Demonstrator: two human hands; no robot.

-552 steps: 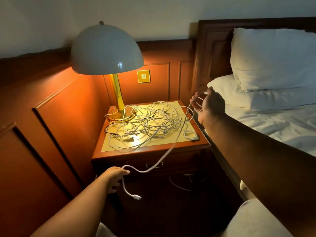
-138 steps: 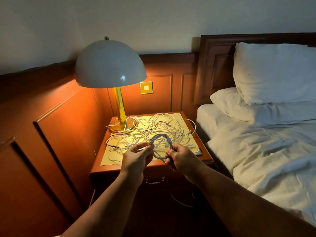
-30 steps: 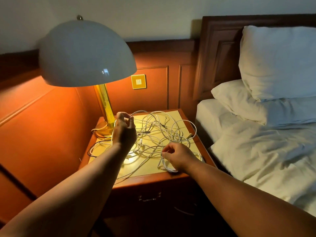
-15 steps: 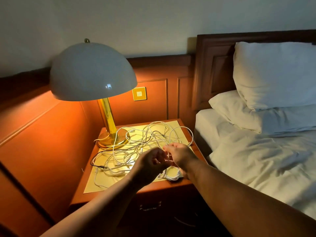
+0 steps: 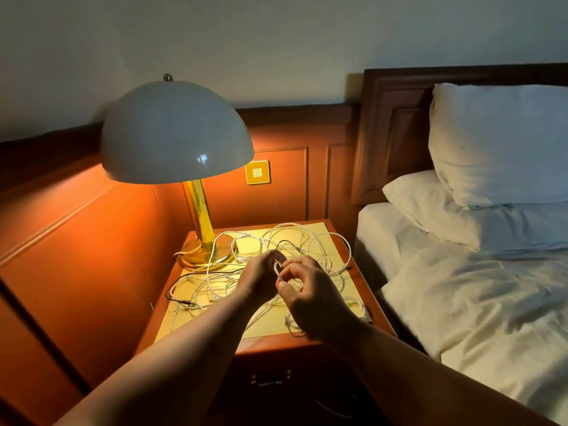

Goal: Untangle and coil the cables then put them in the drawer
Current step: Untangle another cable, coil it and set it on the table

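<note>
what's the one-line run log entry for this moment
stage: untangling | left hand: pinches white cable loop | right hand: pinches same loop | tangle: on nightstand | drawer: closed

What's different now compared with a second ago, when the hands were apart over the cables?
The left hand came in from the lamp side to meet the right hand; both now pinch a small white cable loop. The tangle remains on the nightstand; the drawer stays closed.
</note>
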